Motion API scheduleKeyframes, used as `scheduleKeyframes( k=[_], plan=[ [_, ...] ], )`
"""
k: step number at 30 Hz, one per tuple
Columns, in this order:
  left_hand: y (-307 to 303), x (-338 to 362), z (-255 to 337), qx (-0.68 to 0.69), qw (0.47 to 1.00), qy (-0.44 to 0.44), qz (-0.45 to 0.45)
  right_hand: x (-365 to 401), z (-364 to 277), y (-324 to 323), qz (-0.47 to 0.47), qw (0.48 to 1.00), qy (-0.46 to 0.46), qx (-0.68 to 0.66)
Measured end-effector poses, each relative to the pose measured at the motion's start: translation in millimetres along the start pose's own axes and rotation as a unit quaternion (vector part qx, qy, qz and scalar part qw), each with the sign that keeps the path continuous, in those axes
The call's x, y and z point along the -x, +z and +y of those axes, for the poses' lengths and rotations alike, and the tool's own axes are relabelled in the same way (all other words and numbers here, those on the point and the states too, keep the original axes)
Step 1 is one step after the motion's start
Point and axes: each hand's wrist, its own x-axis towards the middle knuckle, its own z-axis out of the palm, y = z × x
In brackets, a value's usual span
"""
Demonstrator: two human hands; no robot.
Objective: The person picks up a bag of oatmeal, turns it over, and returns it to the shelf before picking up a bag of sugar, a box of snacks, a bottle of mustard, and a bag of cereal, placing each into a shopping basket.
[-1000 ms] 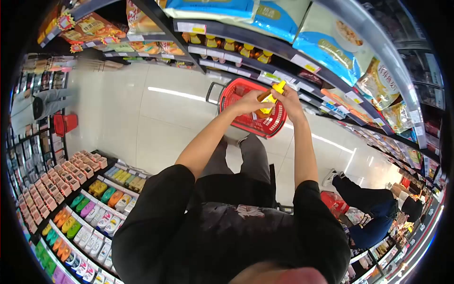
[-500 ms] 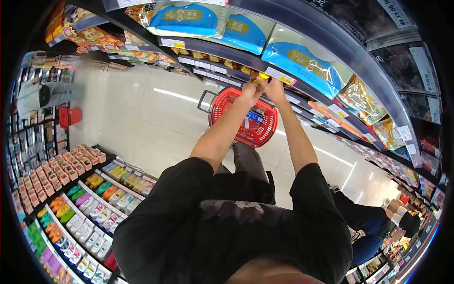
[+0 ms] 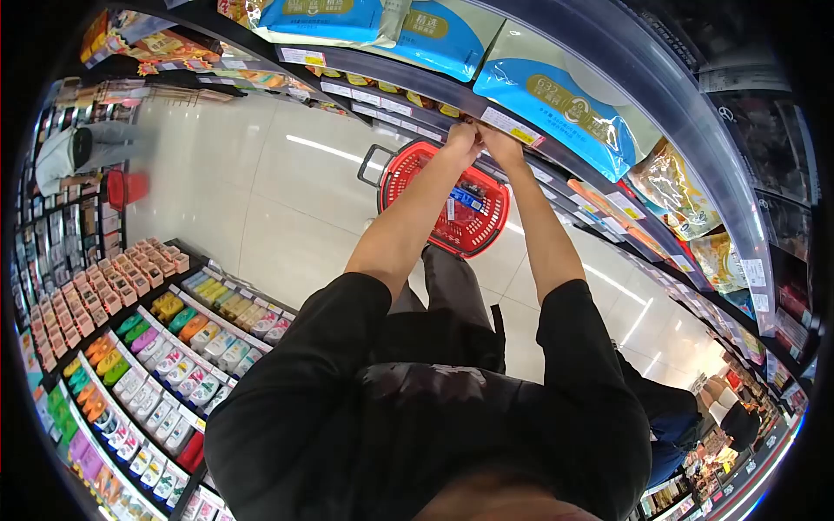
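Observation:
Both hands meet at the edge of a lower shelf in front of me. My left hand (image 3: 463, 139) is closed, its fingers curled in toward the other hand. Against it is my right hand (image 3: 500, 146), also closed, just below a price label (image 3: 512, 127). Whatever is between the fingers is hidden by the hands and the shelf lip. Beside them runs a row of small yellow-topped packs (image 3: 419, 100). Below the forearms, a red shopping basket (image 3: 407, 178) stands on the floor with a blue-labelled pack (image 3: 467, 199) inside.
Large blue-and-white bags (image 3: 556, 108) fill the shelf above my hands. Pale floor tiles (image 3: 287, 195) stretch to the left. A display of bottles (image 3: 178, 373) stands lower left. One person (image 3: 74, 152) is at far left near another red basket (image 3: 127, 188); another person (image 3: 669, 417) is at lower right.
My hands have shifted slightly up and left, in against the shelf. The yellow-topped item seen between them before is now out of sight. The view has tilted a little.

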Motion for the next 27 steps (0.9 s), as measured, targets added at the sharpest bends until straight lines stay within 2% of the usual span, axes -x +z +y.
scheduleKeyframes(
  k=[1,3,5,7,9,10,11,13,14,15,17,18,19,20,21,22,23,24,26,27],
  plan=[
    [3.8,3.2,1.8,-0.008,1.000,0.000,0.010,-1.5,3.0,0.7,-0.028,0.999,0.022,0.004],
    [9.0,11.0,5.9,-0.006,1.000,-0.002,0.014,-8.6,8.3,1.9,-0.017,0.999,-0.013,0.027],
    [8.9,11.8,6.7,-0.005,1.000,-0.005,0.018,-13.1,0.8,-3.9,-0.119,0.991,0.058,-0.006],
    [6.2,7.2,8.2,0.007,1.000,0.004,-0.017,-15.5,-4.9,-11.5,-0.122,0.992,0.036,0.006],
    [4.0,7.3,9.1,0.006,1.000,-0.008,-0.011,-26.2,15.9,-3.8,-0.137,0.988,0.040,-0.056],
    [3.8,6.8,11.0,0.005,1.000,-0.015,-0.007,-29.7,30.5,1.3,-0.089,0.995,0.016,-0.031],
    [2.3,4.6,10.3,0.007,1.000,-0.014,-0.002,-28.0,18.8,-13.7,-0.184,0.973,0.070,-0.121],
    [0.0,3.6,12.4,-0.004,1.000,-0.023,-0.020,-21.3,9.3,-16.9,-0.089,0.989,0.032,-0.113],
    [-0.9,4.7,13.5,-0.011,1.000,-0.018,-0.019,-19.9,4.8,-18.0,-0.078,0.989,0.043,-0.122],
    [-3.9,6.0,14.4,-0.011,1.000,-0.024,-0.016,-16.7,6.0,-18.3,-0.124,0.976,0.092,-0.154],
    [-18.8,11.0,17.7,-0.017,1.000,-0.013,0.011,4.3,-12.5,-21.4,-0.069,0.960,0.119,-0.243],
    [-31.1,11.3,16.6,-0.029,0.999,-0.005,0.040,25.4,-15.2,-24.3,0.045,0.983,0.066,-0.163],
    [-47.7,11.2,16.2,-0.032,0.999,-0.010,0.038,40.8,9.2,-10.4,0.149,0.972,0.032,-0.179],
    [-69.6,11.7,13.4,-0.096,0.994,0.001,0.056,65.2,0.0,-5.5,0.259,0.957,0.005,-0.134],
    [-92.6,14.6,9.0,-0.156,0.985,0.011,0.076,85.3,11.7,8.1,0.292,0.950,0.012,-0.113],
    [-114.2,21.6,6.2,-0.154,0.984,-0.008,0.093,108.9,10.3,22.2,0.280,0.944,0.116,-0.129],
    [-137.4,25.8,3.7,-0.152,0.982,-0.028,0.110,129.5,47.1,48.2,0.232,0.951,0.123,-0.166],
    [-174.6,18.9,-9.7,-0.188,0.969,-0.054,0.150,144.6,49.2,70.1,0.223,0.938,0.179,-0.197],
    [-231.1,12.3,-30.4,-0.219,0.947,-0.107,0.211,171.7,85.1,117.4,0.141,0.961,0.184,-0.153],
    [-247.9,16.5,-36.2,-0.214,0.939,-0.133,0.233,175.5,85.5,133.9,0.115,0.955,0.214,-0.169]
  ],
)
